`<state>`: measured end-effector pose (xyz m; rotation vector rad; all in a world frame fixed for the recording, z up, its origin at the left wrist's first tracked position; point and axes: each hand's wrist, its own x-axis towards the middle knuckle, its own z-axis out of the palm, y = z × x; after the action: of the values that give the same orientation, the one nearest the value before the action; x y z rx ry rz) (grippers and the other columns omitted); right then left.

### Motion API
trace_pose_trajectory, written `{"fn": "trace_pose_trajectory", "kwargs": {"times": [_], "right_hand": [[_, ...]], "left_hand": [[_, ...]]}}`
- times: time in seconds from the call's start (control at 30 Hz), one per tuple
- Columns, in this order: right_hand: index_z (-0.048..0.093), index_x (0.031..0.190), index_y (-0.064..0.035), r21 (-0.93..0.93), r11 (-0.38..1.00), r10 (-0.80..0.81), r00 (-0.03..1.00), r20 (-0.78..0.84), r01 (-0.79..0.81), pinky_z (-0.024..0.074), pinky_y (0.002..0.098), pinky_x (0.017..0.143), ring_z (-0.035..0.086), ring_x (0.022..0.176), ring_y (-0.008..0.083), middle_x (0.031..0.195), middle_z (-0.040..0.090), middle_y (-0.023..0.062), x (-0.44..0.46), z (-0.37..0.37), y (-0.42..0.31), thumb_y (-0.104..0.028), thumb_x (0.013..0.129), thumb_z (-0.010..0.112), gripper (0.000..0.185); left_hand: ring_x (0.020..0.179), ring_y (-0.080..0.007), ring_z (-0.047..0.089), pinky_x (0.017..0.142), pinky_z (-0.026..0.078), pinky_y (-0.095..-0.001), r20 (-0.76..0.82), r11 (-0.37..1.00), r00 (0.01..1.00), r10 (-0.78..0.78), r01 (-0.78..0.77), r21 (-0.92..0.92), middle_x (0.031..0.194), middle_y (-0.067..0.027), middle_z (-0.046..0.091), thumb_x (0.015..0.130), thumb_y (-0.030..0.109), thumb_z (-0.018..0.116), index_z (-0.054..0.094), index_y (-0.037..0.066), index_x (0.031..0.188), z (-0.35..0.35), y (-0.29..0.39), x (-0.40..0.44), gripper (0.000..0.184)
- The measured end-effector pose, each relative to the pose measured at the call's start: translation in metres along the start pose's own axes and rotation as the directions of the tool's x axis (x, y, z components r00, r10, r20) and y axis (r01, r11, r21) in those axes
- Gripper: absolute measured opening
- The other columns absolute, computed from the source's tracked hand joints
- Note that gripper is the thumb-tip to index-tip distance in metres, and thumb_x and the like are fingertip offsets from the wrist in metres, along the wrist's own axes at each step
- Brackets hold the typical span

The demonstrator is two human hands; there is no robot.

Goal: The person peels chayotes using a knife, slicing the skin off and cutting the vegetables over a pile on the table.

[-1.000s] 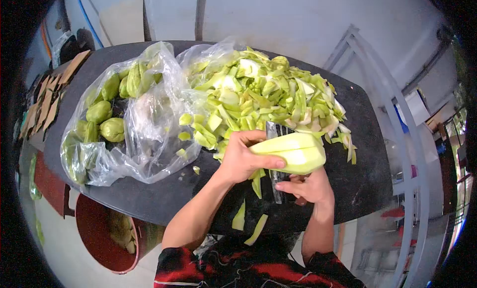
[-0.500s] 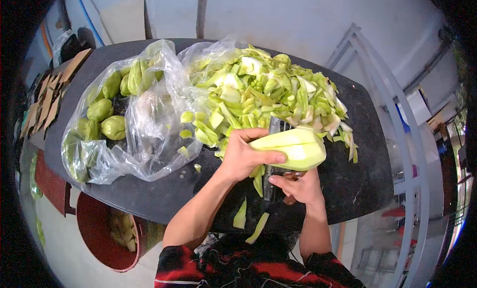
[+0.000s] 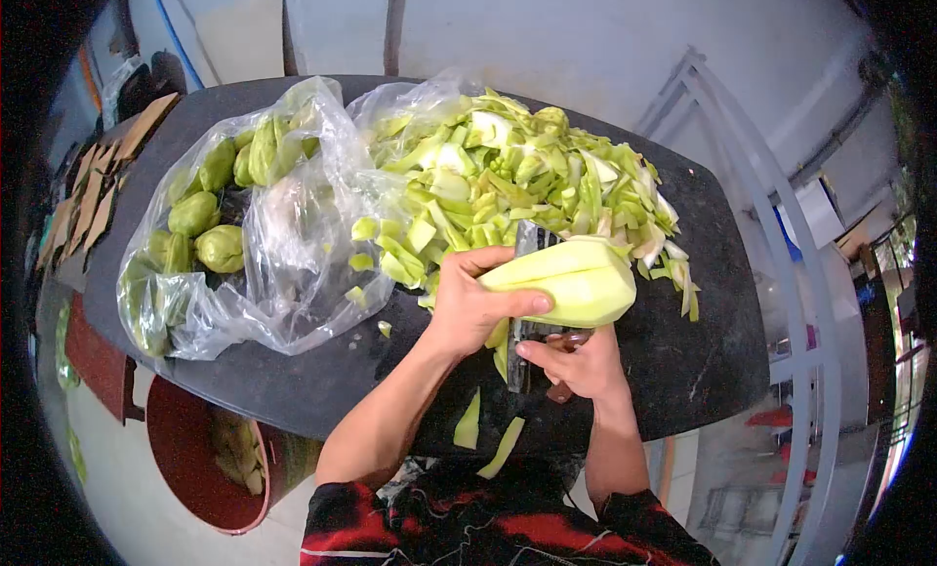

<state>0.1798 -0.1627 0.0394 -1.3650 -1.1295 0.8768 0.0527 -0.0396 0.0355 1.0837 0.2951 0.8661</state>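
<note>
Holding firm out front over the dark grey, round-edged table (image 3: 683, 381), with the large, pale green, peeled vegetable (image 3: 586, 281) clasped in the left hand (image 3: 467, 304)! Gripping at its left end, with fingers closed behind and thumb pressed along the near side. And look to the right hand (image 3: 584, 366), just below: curled around the brown handle (image 3: 560, 392) of a broad, grey metal blade (image 3: 519, 369), with thumb laid against the metal. Passing upright behind the peeled vegetable, then showing again above it.

Just beyond the hands, piled high: a big, loose heap of green and whitish peelings (image 3: 517, 181). Over to the left, bunched and shiny, a clear plastic bag (image 3: 327, 307), with whole, green, ridged vegetables (image 3: 220, 249) inside. Down near the front edge, two loose, light green peel strips (image 3: 467, 422), well apart from the bag. Below the table at the left, a round, dark red bin (image 3: 168, 449), with pale pieces inside. Farther up on the left, flat brown cardboard pieces (image 3: 146, 132).
</note>
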Motion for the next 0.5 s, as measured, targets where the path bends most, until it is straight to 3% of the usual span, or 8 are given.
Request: {"fn": "trace_pose_trajectory", "kwargs": {"times": [0.1, 0.17, 0.2, 0.23, 0.27, 0.33, 0.43, 0.5], "right_hand": [[0.061, 0.118, -0.0032, 0.055, 0.997, 0.053, 0.999, 0.01, -0.054, 0.0466, 0.0215, 0.06, 0.054, 0.072, 0.0037, 0.097, 0.064, -0.0028, 0.0, -0.012, -0.009, -0.005, 0.073, 0.083, 0.05], [0.057, 0.122, -0.0028, -0.319, 0.939, 0.188, 0.967, 0.173, -0.126, 0.0504, 0.0225, 0.064, 0.06, 0.079, 0.0052, 0.101, 0.065, 0.0004, 0.001, -0.026, -0.02, -0.005, 0.074, 0.082, 0.054], [0.055, 0.125, -0.0025, -0.377, 0.921, 0.176, 0.97, 0.166, -0.102, 0.0524, 0.0233, 0.068, 0.063, 0.084, 0.0074, 0.102, 0.066, 0.0029, 0.001, -0.025, -0.022, -0.006, 0.075, 0.081, 0.056], [0.055, 0.125, -0.0025, -0.378, 0.92, 0.177, 0.971, 0.16, -0.105, 0.0524, 0.0233, 0.068, 0.063, 0.084, 0.0074, 0.102, 0.066, 0.0029, 0.0, -0.018, -0.015, -0.006, 0.075, 0.081, 0.056], [0.055, 0.122, -0.0026, -0.189, 0.981, 0.061, 0.994, 0.095, -0.042, 0.0462, 0.0225, 0.057, 0.058, 0.07, 0.0049, 0.092, 0.063, 0.0006, 0.0, -0.007, -0.001, -0.002, 0.074, 0.081, 0.055], [0.056, 0.121, -0.0024, 0.003, 1.0, -0.001, 1.0, -0.011, 0.001, 0.0414, 0.0221, 0.046, 0.054, 0.056, 0.0037, 0.082, 0.062, -0.0014, 0.001, 0.001, 0.009, 0.003, 0.073, 0.08, 0.054], [0.056, 0.12, -0.0027, -0.048, 0.999, 0.015, 0.994, 0.106, -0.01, 0.0419, 0.0235, 0.044, 0.054, 0.052, 0.0059, 0.08, 0.062, -0.0002, 0.002, -0.013, -0.01, 0.004, 0.073, 0.08, 0.053], [0.057, 0.118, -0.0016, -0.168, 0.985, 0.068, 0.988, 0.137, -0.044, 0.0422, 0.0231, 0.044, 0.054, 0.051, 0.0068, 0.077, 0.062, 0.0001, 0.0, -0.025, -0.012, 0.005, 0.073, 0.079, 0.051]], "left_hand": [[0.079, -0.0105, 0.066, 0.075, 0.054, -0.0259, -0.005, 0.999, 0.999, -0.038, 0.038, 0.037, 0.091, -0.009, 0.072, 0.065, 0.005, 0.088, 0.071, -0.005, 0.096, -0.004, 0.002, -0.001, 0.036], [0.082, -0.0113, 0.067, 0.078, 0.054, -0.0271, 0.069, 0.998, 0.996, -0.057, 0.059, -0.026, 0.093, -0.0095, 0.072, 0.066, 0.005, 0.087, 0.07, -0.005, 0.098, 0.001, 0.009, -0.002, 0.038], [0.083, -0.0119, 0.067, 0.079, 0.055, -0.028, 0.053, 0.997, 0.997, -0.057, 0.059, -0.044, 0.094, -0.0097, 0.072, 0.066, 0.004, 0.087, 0.07, -0.005, 0.1, 0.002, 0.005, -0.002, 0.039], [0.083, -0.0119, 0.067, 0.079, 0.055, -0.028, 0.058, 0.997, 0.997, -0.059, 0.061, -0.046, 0.094, -0.0097, 0.072, 0.066, 0.004, 0.087, 0.07, -0.005, 0.1, 0.002, 0.002, -0.002, 0.039], [0.082, -0.0121, 0.067, 0.079, 0.055, -0.0281, 0.03, 0.998, 0.999, -0.032, 0.034, -0.06, 0.094, -0.0099, 0.072, 0.066, 0.004, 0.087, 0.07, -0.005, 0.1, 0.002, -0.001, -0.001, 0.038], [0.083, -0.0125, 0.067, 0.08, 0.054, -0.0282, 0.0, 0.999, 1.0, -0.022, 0.022, -0.023, 0.096, -0.0094, 0.072, 0.068, 0.004, 0.086, 0.069, -0.005, 0.102, -0.001, 0.0, -0.002, 0.04], [0.085, -0.0127, 0.066, 0.082, 0.053, -0.0283, 0.064, 0.994, 0.994, -0.092, 0.095, -0.051, 0.096, -0.0079, 0.071, 0.067, 0.004, 0.086, 0.066, -0.004, 0.106, -0.001, 0.003, 0.0, 0.045], [0.092, -0.0133, 0.064, 0.085, 0.052, -0.029, 0.138, 0.994, 0.984, -0.113, 0.111, 0.02, 0.105, -0.0078, 0.068, 0.071, 0.01, 0.086, 0.061, -0.002, 0.116, -0.006, 0.008, 0.0, 0.053]]}}
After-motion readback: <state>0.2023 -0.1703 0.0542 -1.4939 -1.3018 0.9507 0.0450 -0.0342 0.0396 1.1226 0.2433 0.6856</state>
